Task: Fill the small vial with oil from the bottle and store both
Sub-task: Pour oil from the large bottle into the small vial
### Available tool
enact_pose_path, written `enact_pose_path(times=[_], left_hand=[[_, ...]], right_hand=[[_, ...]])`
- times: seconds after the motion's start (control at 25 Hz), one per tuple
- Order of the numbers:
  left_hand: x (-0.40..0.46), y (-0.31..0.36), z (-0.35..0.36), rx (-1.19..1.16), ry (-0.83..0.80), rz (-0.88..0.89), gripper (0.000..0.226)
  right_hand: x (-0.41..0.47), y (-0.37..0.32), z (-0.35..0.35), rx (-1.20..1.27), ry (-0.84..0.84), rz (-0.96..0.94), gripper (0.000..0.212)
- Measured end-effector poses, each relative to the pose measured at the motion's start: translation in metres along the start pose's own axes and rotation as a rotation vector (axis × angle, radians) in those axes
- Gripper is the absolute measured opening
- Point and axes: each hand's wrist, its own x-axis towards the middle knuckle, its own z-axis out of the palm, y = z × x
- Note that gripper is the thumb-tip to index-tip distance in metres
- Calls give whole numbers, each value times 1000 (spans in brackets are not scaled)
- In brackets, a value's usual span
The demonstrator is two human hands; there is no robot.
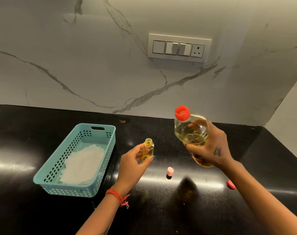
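Both containers up off the black counter (42, 150)!
Left hand (132, 165) pinches the small open clear vial (148, 150); right hand (210, 146), fingers wrapped, grips the tilted red-collared clear oil bottle (190, 133), teal plastic basket (97, 192) left.

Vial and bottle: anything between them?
Nothing in the head view: only bare black counter shows between the vial and the bottle. The pink cap sits nearer the camera.
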Motion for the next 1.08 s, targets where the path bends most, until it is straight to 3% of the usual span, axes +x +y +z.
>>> enact_pose_path(times=[0.2, 0.4, 1.08], left_hand=[[-7, 33, -21, -33, 29, 76, 41], [-11, 44, -34, -34, 52, 107, 40], [-15, 49, -47, 48, 46, 169, 42]], right_hand=[[27, -9, -4, -274, -77, -240, 67], [43, -16, -3, -423, -49, -431, 68], [54, -26, -16, -604, -68, -598, 69]])
